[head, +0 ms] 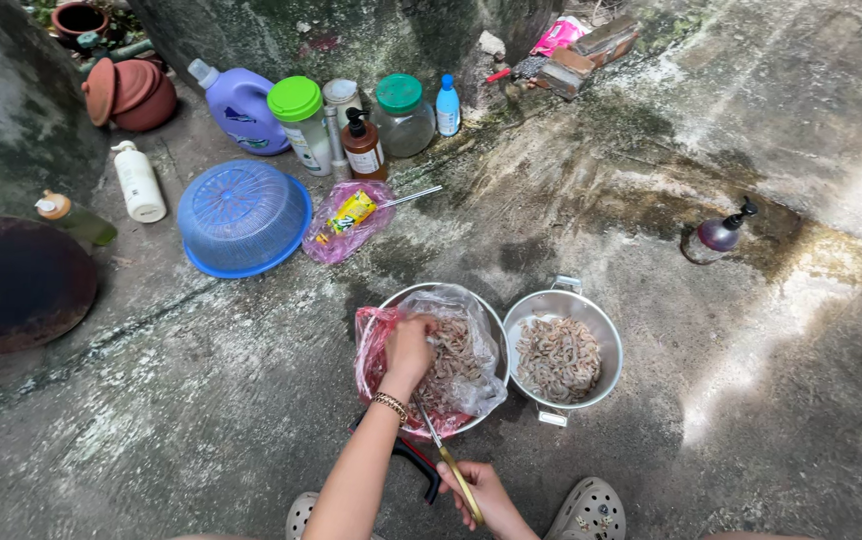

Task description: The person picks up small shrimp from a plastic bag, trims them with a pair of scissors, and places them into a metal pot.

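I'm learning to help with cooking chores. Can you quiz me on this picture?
1. True or false: the left hand reaches into the plastic bag of shrimp.
2. What does the right hand hold? A) a spoon B) scissors C) a cup
3. Fill in: the metal pot beside the bag holds a pile of ____.

Key:
1. True; the hand is inside the bag's open top.
2. B, the scissors, with yellow handles.
3. Shrimp.
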